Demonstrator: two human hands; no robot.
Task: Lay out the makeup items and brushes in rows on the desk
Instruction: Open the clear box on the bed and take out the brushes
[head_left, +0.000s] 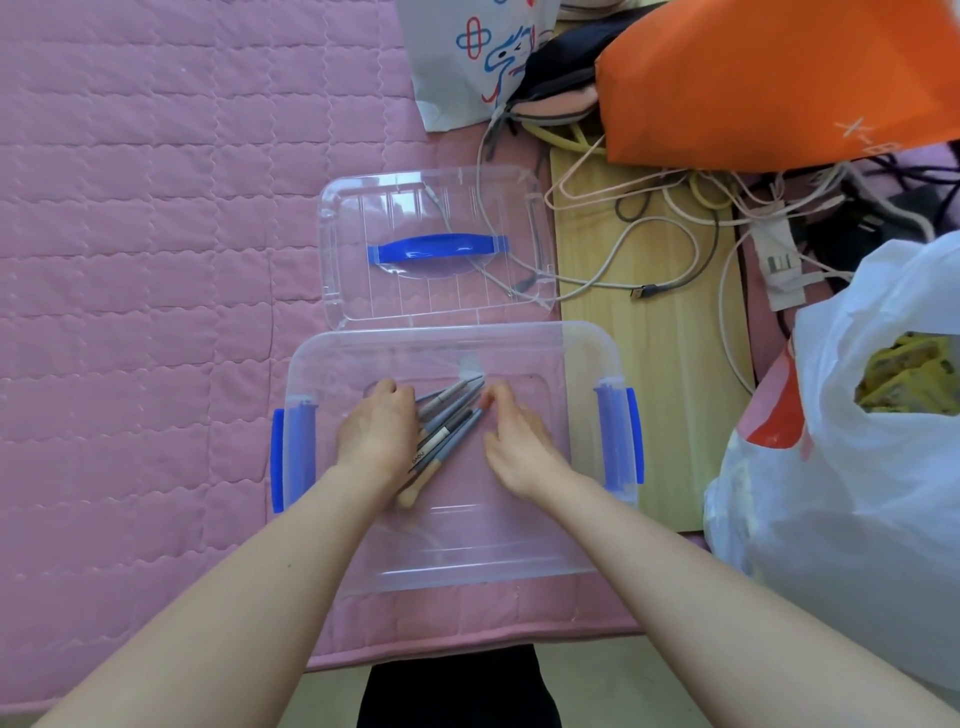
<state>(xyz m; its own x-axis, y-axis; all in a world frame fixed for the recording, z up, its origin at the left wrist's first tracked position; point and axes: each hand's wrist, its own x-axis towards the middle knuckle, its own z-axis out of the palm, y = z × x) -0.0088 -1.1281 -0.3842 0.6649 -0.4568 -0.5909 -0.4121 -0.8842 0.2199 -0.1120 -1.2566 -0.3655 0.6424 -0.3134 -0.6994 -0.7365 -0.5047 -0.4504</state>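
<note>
The left hand lay inside the clear storage box, fingers curled over the near side of a bundle of brushes and pencils; whether it gripped them or only steadied them could not be told. The right hand sat just beside the bundle on its other side, fingers bent with the tips turned in toward the items, apparently touching them but holding nothing that showed. With 1 hand on each flank, the 2 hands seemed placed to gather the loose items into a single handful for lifting out, which I judge to be the step in hand. The bundle ran diagonally across the box floor, wooden handle ends toward the near edge and thin tips toward the far edge. The box stood on the pink quilted cover, near that cover's right edge, its blue side latches swung open. Its clear lid with a blue handle lay flat just beyond the far wall, out of the way. Further right, past the cover's edge, a wooden surface carried tangled cables, an orange bag and a white plastic bag. Nothing had yet been set in rows.
</note>
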